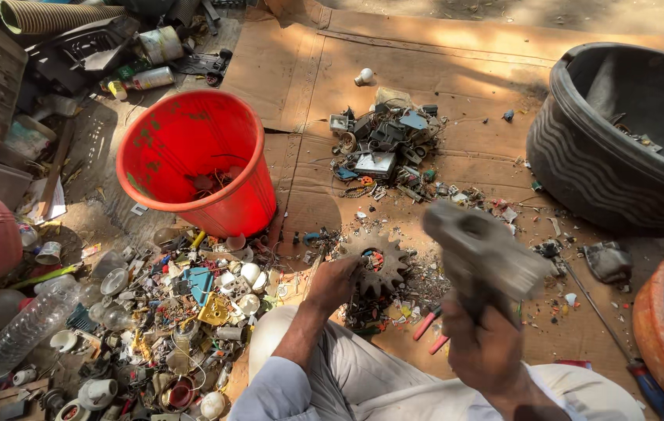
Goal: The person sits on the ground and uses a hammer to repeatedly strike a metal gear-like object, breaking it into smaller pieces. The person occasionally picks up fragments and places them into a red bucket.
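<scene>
Fingers of the left hand press down together at the rim of a rusty toothed metal gear wheel, which lies flat on the worn brown cardboard sheet in front of the person's knees. Whether they pinch some small piece against the gear is hidden by the hand itself. The right hand is clamped around the handle of a heavy grey metal hammer, raised above the gear and blurred with motion.

Judging by the litter, the breaking-up looks well underway but far from finished: a heap of dark broken electrical parts sits further out on the cardboard, and a much larger pile of mixed bulbs, caps and plastic scraps lies untouched to the left. A red plastic bucket holds only a few pieces (its bottom mostly bare), and a big black rubber tub to the right is nearly empty too.
</scene>
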